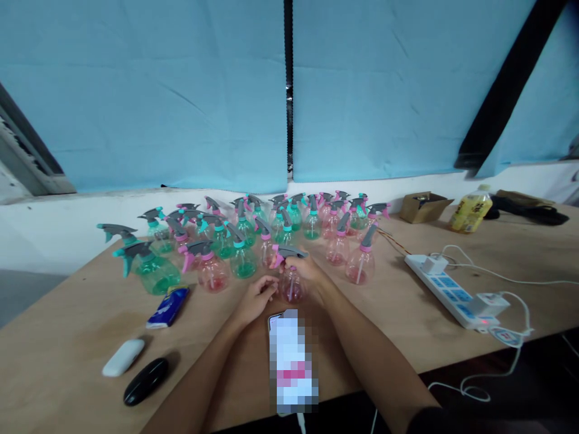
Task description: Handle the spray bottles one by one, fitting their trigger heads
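A pink spray bottle (292, 288) with a grey and pink trigger head stands upright on the table in front of me. My right hand (304, 265) is closed around its sprayer head and neck. Just left of that bottle is my left hand (259, 296), fingers loosely bent and apart, holding nothing. Whether its fingertips touch the bottle is hard to tell. Behind both hands stand several more spray bottles, among them a green one (244, 262) and a pink one (360, 266). Below my hands lies a phone (294, 361) with a blurred screen and a cable plugged in.
To the left lie a blue packet (168, 307), a white case (123, 357) and a black case (145, 381). A power strip (446, 292) with chargers and white cables is on the right. Farther back are a cardboard box (423, 210) and a yellow-labelled bottle (471, 211).
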The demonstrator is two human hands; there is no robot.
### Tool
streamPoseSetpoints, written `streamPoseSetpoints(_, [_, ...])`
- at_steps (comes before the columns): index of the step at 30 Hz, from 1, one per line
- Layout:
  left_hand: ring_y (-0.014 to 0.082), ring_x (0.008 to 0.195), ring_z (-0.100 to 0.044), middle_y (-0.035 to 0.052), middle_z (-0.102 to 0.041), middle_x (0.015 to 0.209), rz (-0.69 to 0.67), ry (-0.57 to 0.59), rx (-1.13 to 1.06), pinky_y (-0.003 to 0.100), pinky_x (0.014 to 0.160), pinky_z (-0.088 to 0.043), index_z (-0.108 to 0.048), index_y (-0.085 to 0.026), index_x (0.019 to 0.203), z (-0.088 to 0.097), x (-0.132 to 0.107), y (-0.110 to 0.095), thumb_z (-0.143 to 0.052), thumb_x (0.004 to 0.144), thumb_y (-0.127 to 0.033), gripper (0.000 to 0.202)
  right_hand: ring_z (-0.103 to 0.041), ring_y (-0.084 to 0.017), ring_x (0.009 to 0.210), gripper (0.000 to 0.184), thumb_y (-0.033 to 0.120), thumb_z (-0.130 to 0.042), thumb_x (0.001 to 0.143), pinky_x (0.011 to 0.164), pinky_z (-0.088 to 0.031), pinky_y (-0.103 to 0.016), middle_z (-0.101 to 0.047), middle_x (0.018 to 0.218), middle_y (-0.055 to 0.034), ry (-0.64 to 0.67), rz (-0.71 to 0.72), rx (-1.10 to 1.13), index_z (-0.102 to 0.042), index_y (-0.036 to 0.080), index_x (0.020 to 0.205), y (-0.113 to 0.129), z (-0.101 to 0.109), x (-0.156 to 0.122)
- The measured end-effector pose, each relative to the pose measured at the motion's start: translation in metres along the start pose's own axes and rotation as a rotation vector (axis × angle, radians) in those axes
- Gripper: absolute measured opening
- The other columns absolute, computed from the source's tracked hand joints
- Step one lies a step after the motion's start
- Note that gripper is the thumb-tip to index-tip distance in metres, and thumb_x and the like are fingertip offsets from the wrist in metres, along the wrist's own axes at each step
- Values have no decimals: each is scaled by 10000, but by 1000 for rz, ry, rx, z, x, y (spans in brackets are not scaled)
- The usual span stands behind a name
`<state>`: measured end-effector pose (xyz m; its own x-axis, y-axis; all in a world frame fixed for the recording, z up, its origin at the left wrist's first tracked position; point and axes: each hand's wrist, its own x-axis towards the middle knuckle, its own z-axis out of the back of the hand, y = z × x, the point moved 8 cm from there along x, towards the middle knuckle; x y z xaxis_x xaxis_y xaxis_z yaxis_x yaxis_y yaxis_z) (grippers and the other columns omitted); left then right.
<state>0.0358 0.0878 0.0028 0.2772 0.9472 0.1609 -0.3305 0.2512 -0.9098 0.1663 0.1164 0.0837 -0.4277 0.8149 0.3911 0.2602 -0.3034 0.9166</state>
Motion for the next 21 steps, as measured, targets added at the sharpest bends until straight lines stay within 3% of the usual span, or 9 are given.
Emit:
streamPoseSetpoints(8, [150, 700, -573, 18, -652, 851, -3, 12, 3, 289, 704, -459, -643, -187, 1099, -1, 1, 5, -553, 898, -435, 332, -536, -136, 586, 200, 211, -500, 600, 569, -408, -229, -594, 573, 8, -40, -11, -51, -683, 179, 675, 1, 1, -1])
streamPoseSetpoints(15, [151, 685, -572, 28, -664, 852, 1, -8, -8, 290, 697, -462, -644, -180, 1076, 1, 1, 2, -571, 878, -443, 337, -567, -150, 606, 180, 216, -502, 594, 595, -436, -245, -649, 659, -12, -12, -10, -17, -671, 185, 647, 1, -2, 0])
streamPoseSetpoints(21, [148, 666, -565, 17, -652, 826, 9, -8, -4, 288, 689, -460, -650, -185, 1079, 0, -1, -3, -574, 871, -443, 340, -541, -145, 592, 208, 209, -514, 612, 585, -428, -239, -610, 584, 12, -40, -8, -39, -704, 196, 696, -5, 2, 1])
